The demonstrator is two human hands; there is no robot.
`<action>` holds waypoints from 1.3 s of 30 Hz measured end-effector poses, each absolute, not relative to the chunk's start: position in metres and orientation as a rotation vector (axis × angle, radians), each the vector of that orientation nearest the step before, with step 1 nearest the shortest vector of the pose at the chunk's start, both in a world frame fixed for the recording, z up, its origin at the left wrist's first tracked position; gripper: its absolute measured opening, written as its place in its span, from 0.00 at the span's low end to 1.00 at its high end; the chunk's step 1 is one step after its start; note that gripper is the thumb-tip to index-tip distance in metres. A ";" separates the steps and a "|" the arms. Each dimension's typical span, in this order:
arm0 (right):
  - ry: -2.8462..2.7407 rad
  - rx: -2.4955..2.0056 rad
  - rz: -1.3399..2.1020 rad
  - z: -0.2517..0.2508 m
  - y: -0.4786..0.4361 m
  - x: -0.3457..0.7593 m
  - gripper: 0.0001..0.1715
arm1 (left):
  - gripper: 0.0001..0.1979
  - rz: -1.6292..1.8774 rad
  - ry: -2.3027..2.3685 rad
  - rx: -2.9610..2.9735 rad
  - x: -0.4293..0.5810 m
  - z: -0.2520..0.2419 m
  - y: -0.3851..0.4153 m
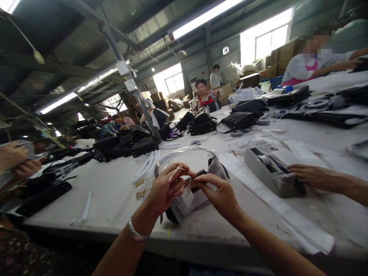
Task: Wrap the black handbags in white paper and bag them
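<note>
My left hand (166, 188), with a silver bracelet on the wrist, is closed in a pinch on a small pale tag (176, 172). My right hand (218, 193) is closed on a small black item (198, 180) wrapped partly in white paper (186, 201). Both hands meet above the white worktable (115, 191), close to its near edge. A clear plastic sleeve (186, 151) lies just beyond them.
A grey tape dispenser (270, 172) stands to the right, with another person's hand (310, 176) on it. Black bags (138, 143) and straps pile along the table's far side. White strips (148, 165) lie left of centre. Other people sit around; a hand (17, 163) is at far left.
</note>
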State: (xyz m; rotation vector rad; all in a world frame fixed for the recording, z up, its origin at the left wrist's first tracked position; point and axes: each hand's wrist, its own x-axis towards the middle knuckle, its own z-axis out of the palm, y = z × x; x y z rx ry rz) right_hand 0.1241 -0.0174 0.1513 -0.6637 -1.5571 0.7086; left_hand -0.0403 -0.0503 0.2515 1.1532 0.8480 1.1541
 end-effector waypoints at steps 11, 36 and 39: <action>-1.673 -0.697 -0.079 0.140 -0.034 0.138 0.16 | 0.07 1.447 0.740 1.094 -0.036 0.242 -0.050; -1.437 -0.691 1.520 0.140 -0.020 0.122 0.23 | 0.17 1.258 1.176 1.266 -0.070 0.203 -0.087; -1.559 -0.802 1.408 0.146 0.005 0.114 0.22 | 0.21 1.438 1.317 1.254 -0.110 0.199 -0.087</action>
